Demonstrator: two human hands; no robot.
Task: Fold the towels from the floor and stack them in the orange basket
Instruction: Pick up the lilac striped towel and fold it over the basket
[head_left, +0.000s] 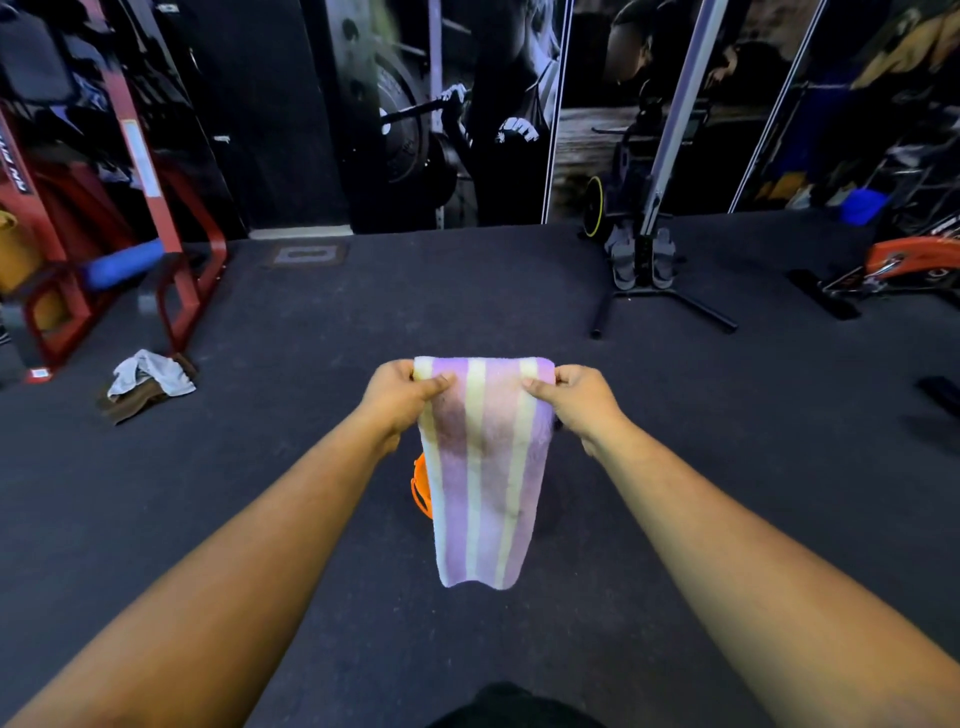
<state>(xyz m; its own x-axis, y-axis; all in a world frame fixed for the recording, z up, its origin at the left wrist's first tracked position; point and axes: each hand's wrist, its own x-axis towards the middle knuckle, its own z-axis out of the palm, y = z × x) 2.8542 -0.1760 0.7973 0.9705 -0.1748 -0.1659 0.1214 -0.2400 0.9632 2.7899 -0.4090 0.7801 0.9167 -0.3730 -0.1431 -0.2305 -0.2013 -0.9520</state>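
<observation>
A purple and pale-yellow striped towel (485, 467) hangs folded in front of me, its folded edge on top. My left hand (402, 397) pinches its top left corner and my right hand (579, 400) pinches its top right corner. Behind the hanging towel, only a sliver of the orange basket (421, 488) shows on the floor; the rest is hidden. A crumpled white towel (150, 374) lies on a brown towel (130, 405) on the floor at the left.
Dark gym floor all round. A red machine frame (171, 249) stands at the left beside the floor towels. A cable machine base with a black bar (644, 280) is at the back right, and an orange machine (914, 260) at the far right.
</observation>
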